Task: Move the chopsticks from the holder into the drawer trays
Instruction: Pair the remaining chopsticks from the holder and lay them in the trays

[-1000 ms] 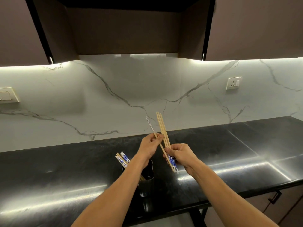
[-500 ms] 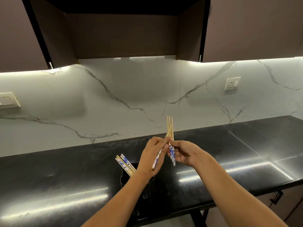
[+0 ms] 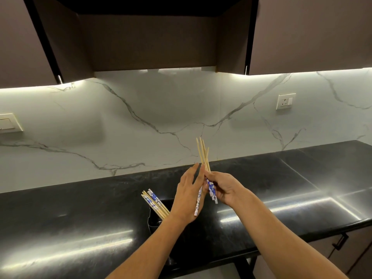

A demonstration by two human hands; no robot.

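My right hand [image 3: 225, 188] grips a bundle of bamboo chopsticks [image 3: 203, 156] with blue-and-white patterned ends, pointed tips up, above the black counter. My left hand [image 3: 188, 198] is pressed against the same bundle from the left, fingers stretched out, with one chopstick [image 3: 198, 202] lying slanted across its palm. Below and left stands the black holder [image 3: 154, 219], its right part hidden behind my left wrist. Several more chopsticks [image 3: 154, 202] lean out of it toward the upper left. No drawer tray is in view.
The glossy black countertop [image 3: 302, 178] runs left to right under a white marble backsplash with a wall socket [image 3: 285, 101] and a switch plate [image 3: 9, 122]. Dark upper cabinets hang overhead. A lower cabinet handle [image 3: 340, 241] shows at the bottom right.
The loose chopstick in my left hand has been brought against the bundle in my right hand. My left fingers have opened out flat against it. Both hands rose slightly.
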